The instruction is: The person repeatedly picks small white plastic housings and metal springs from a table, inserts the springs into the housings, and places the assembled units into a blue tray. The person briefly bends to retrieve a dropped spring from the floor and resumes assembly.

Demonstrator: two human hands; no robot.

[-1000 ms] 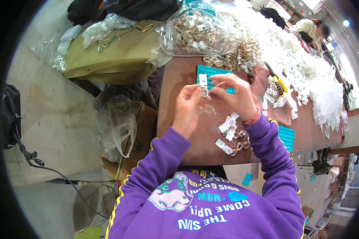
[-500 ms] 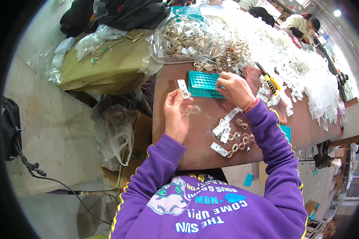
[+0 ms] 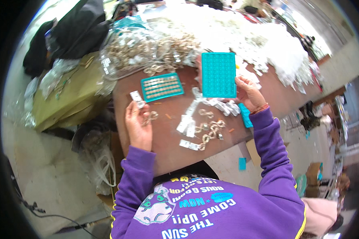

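My left hand (image 3: 139, 126) pinches a small white plastic connector (image 3: 137, 98), from which a looped thin wire (image 3: 151, 116) hangs by the fingers. Raised above the table, a flat teal dimpled tray (image 3: 218, 75) is gripped at its right edge by my right hand (image 3: 250, 95). Past the left fingers lies a second teal tray (image 3: 166, 97), with rows of small pale pieces in it. Between my arms on the tabletop are several white connectors (image 3: 186, 124) with coiled tan wires (image 3: 211, 132).
Plastic bags of coiled wires (image 3: 127, 53) stand at the back left, and a huge white heap (image 3: 263, 40) spreads over the back right. A teal piece (image 3: 245, 115) lies by my right wrist. An olive-covered surface (image 3: 73, 95) adjoins on the left.
My right hand has lifted a teal tray and moved it right, baring the rows of small pieces in the tray beneath. My left hand still holds the connector. The view has shifted.
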